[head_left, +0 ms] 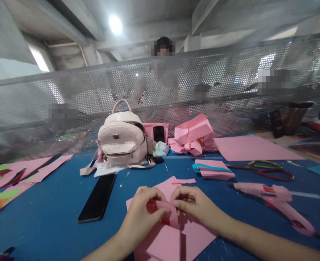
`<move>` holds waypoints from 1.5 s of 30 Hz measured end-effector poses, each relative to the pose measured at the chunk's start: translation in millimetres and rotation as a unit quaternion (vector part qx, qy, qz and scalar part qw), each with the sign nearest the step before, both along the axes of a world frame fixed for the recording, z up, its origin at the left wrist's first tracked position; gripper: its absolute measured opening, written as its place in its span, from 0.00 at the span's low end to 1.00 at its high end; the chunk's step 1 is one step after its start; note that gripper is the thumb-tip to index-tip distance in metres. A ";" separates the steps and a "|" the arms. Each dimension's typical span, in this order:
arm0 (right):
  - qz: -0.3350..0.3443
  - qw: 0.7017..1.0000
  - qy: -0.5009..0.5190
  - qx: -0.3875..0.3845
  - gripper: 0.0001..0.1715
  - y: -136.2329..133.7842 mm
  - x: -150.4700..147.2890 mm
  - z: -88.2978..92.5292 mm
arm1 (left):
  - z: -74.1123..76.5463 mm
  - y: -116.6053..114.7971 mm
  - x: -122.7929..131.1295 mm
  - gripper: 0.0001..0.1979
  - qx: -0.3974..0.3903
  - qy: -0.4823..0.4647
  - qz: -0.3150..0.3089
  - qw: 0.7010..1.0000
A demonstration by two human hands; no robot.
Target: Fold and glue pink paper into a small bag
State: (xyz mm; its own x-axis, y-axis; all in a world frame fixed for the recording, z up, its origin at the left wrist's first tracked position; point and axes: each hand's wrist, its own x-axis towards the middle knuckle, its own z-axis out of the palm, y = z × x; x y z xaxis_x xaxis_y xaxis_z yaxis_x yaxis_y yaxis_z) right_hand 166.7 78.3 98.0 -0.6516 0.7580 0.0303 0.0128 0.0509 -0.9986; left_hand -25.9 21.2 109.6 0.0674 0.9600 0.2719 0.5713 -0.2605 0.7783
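On a blue table (53,206), folded pink paper (162,241), its long side running near to far, lies between the left hand (146,210), pinching its raised flap (173,219), and the right hand (194,203), pinching that flap's right edge.

left hand (142,212) and right hand (191,202) pinching folded pink paper (173,216), glue gun (281,191) at right, flat black phone (98,198) at left, backpack (121,143) behind

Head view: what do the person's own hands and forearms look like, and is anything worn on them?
The left hand and right hand are ungloved. No sleeve shows on the left forearm or right forearm, nor any watch or bracelet.
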 end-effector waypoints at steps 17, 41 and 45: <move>-0.012 0.884 -0.084 0.460 0.08 -6.3 12.1 8.2 | 1.9 0.7 2.1 0.08 -0.013 -0.017 -0.042 0.999; -0.018 0.935 -0.061 0.349 0.11 2.7 12.8 -0.4 | -6.2 4.2 -8.9 0.08 0.108 0.083 -0.058 0.989; -0.018 0.935 -0.064 0.349 0.12 3.2 13.7 -1.0 | -6.9 3.5 -9.7 0.08 0.105 0.081 -0.063 0.989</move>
